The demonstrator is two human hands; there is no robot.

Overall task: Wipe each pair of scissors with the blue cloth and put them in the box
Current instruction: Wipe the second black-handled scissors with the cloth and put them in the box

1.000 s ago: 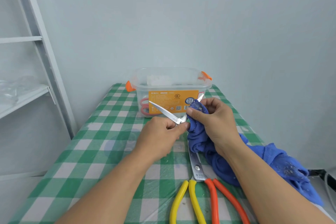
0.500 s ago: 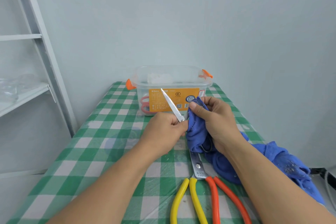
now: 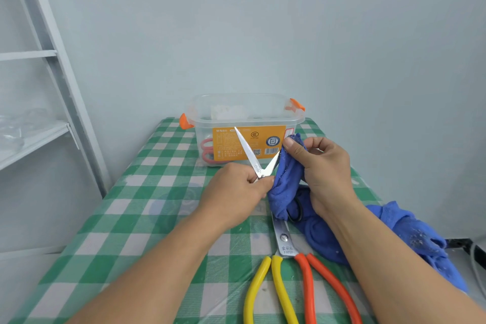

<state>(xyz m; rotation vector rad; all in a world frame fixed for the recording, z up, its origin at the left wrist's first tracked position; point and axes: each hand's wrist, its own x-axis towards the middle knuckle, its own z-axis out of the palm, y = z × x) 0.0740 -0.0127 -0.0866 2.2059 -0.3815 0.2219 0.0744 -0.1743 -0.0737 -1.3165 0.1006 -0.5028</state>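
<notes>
My left hand (image 3: pixel 236 187) grips a small pair of scissors (image 3: pixel 252 155) near the pivot, its blades spread in a V. One blade points up left; the other runs into the blue cloth (image 3: pixel 286 184). My right hand (image 3: pixel 320 168) pinches that cloth around the blade's tip. The cloth trails down to the table's right side. The clear plastic box (image 3: pixel 247 113) with orange clips stands behind, with red-handled scissors (image 3: pixel 207 151) inside. Yellow-handled shears (image 3: pixel 263 287) and orange-handled shears (image 3: pixel 315 284) lie near the front; a black scissor loop (image 3: pixel 295 212) shows under the cloth.
The table carries a green and white checked cover (image 3: pixel 147 205). A grey metal shelf frame (image 3: pixel 52 66) stands to the left, past the table edge. A pale wall runs close behind the box and along the right side.
The free blade swung from pointing left to pointing steeply up. My right hand with the cloth slid up along the other blade towards its tip.
</notes>
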